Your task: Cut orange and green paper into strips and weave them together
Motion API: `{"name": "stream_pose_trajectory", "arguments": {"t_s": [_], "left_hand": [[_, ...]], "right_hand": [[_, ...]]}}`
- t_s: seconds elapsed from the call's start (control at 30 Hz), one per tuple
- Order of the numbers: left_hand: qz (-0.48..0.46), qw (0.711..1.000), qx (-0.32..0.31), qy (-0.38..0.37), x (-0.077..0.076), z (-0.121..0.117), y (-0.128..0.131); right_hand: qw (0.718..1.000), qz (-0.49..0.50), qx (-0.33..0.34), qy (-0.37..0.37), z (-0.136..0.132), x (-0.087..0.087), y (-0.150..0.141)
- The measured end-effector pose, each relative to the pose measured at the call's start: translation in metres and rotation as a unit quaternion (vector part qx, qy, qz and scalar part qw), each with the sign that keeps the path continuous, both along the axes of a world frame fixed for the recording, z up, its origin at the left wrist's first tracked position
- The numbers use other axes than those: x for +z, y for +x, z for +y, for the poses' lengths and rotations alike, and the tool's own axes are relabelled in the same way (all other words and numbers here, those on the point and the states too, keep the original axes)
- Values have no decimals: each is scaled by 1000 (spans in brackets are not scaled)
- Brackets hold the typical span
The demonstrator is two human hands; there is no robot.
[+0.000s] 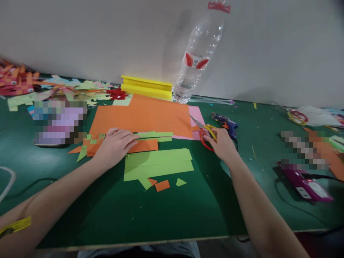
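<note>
Green counter [172, 218], paper work spread over it. Largest item is the orange sheet [142, 114], lying flat past the hands, with pink paper [195, 113] poking out at its right. Bottle [193, 68] leans toward the upper right at the back, just beside a folded yellow piece [146, 89]. Green paper [158, 165] lies flat between the arms, nearer the body, and looks to be in at least two layers.

Left hand [116, 143] is palm-down on the orange strip [146, 145] and the woven piece [92, 141]; the woven piece shows at its left, orange and green crossing, loose ends sticking out. Left fingers cover the strip; cannot tell if they pinch or only press. Green strips [156, 135] run just beyond the orange strip.

Right hand [223, 145] grasps the scissors [202, 126], fingers at the red and yellow handles. Blades point up-left over the right edge of the orange sheet; contact can't be told. Glue gun [227, 125] sits just beyond that hand.

Smallest: orange scrap [162, 185] and green scrap [181, 182], both loose, near side of the green paper.

Step in hand, as judged: trimming and weaving strips, apparently between cuts, since no paper shows between the blades. A further cut would call for steadying the paper with the left hand and bringing the blades onto its edge.
</note>
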State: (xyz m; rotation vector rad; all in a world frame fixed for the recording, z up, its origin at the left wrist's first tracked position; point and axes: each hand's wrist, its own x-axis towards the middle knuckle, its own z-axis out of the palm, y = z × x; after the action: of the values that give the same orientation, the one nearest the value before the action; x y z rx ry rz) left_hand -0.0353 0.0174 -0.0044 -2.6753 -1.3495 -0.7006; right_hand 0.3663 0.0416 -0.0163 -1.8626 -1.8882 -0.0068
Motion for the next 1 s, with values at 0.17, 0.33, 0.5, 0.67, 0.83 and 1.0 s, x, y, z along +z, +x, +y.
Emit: {"name": "stream_pose_trajectory", "arguments": {"t_s": [0.17,0.33,0.5,0.67,0.83,1.0], "left_hand": [[-24,999,12,19,6,-3,0],[-72,996,31,49,11,-8,-1],[-116,993,13,26,11,-15,5],[-47,999,-9,-13,7,-16,9],[41,999,-3,-14,2,-16,12],[81,996,-17,-25,-6,-16,17]], "right_hand": [[993,108,-26,38,-2,6,-6],[986,156,-20,57,-8,15,-17],[992,110,2,69,-12,20,-24],[993,83,50,72,-15,24,-31],[989,73,120,43,-20,28,-40],[978,32,201,-41,-25,33,-39]]}}
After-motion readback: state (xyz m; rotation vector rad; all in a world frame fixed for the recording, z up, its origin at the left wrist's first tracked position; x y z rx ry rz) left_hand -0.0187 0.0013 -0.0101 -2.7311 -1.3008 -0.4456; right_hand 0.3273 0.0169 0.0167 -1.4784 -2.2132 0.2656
